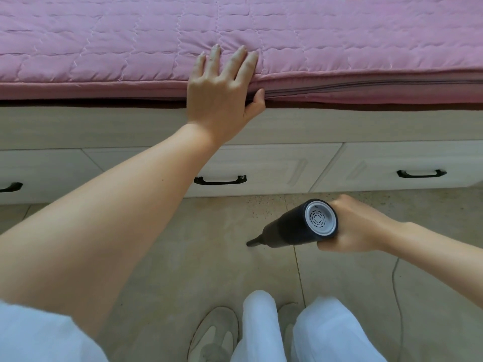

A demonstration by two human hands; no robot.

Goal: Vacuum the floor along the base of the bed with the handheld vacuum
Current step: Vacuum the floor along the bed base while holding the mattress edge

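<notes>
My right hand (358,226) grips a black handheld vacuum (295,227) with a silver vented rear cap. Its narrow nozzle points down and left, the tip near the beige tiled floor (209,231) in front of the bed. My left hand (222,87) rests flat on the edge of the pink quilted mattress (130,48), fingers spread on top and thumb hooked under the side seam. Below the mattress runs the pale wooden bed base (78,126) with drawers. Specks of dirt lie on the floor along the base, just beyond the vacuum.
The drawers carry black handles (220,180), (421,173). My white-trousered legs (326,333) and light shoes (214,333) stand on the tiles at the bottom. A thin cord (396,291) trails across the floor at the right.
</notes>
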